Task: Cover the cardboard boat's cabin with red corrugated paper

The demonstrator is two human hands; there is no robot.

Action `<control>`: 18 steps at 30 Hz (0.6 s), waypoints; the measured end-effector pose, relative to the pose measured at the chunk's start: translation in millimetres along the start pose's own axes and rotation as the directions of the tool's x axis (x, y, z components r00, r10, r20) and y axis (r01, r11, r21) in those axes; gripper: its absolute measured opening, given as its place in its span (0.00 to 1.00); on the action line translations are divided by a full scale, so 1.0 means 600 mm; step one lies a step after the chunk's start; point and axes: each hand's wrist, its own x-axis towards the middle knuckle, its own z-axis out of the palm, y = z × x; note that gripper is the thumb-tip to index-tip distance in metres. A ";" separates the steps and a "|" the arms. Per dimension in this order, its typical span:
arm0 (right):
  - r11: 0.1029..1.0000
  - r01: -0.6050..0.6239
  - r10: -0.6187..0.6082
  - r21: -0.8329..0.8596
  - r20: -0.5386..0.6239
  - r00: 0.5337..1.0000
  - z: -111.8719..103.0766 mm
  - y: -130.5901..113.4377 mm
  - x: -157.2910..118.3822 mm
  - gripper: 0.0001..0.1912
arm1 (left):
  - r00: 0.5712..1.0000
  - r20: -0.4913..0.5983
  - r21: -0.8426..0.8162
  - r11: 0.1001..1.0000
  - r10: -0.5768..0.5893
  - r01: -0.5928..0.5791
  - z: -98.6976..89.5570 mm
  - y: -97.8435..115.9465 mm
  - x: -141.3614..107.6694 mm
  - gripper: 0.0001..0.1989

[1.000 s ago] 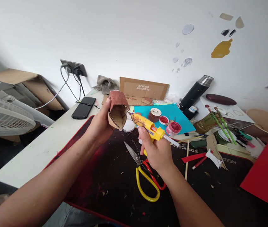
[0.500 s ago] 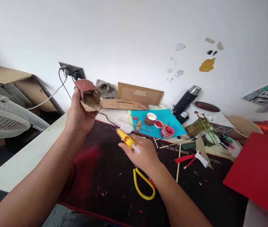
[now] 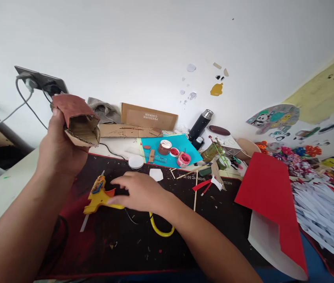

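Left hand (image 3: pixel 62 151) closed on a hollow cardboard form (image 3: pixel 70 105), red-topped; I have it raised at the left, its open end facing right and near. Yellow glue gun (image 3: pixel 97 198) lies on the black mat (image 3: pixel 131 253), left of centre, nozzle to the far side. My right hand (image 3: pixel 143 191) is open, fingers spread, thumb at the gun's handle; contact I cannot tell. Yellow scissors handle (image 3: pixel 163 233) just nearer, partly hidden by that hand. Far side: white lid (image 3: pixel 136 162), blue sheet (image 3: pixel 194 158) bearing paint pots (image 3: pixel 183 160).
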 end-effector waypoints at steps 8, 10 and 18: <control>0.938 -0.340 0.328 -0.061 -0.153 0.932 -0.075 0.119 -0.067 0.15 | 0.982 0.006 -0.031 0.981 -0.190 0.190 0.030 -0.011 -0.035 0.12; 0.926 -0.361 0.346 -0.107 -0.136 0.928 -0.080 0.138 -0.081 0.19 | 0.975 -0.011 -0.007 0.975 -0.220 0.220 0.030 -0.017 -0.042 0.13; 0.912 -0.379 0.369 -0.155 -0.087 0.925 -0.072 0.145 -0.077 0.20 | 0.948 -0.069 0.062 0.948 -0.309 0.313 0.039 -0.017 -0.061 0.12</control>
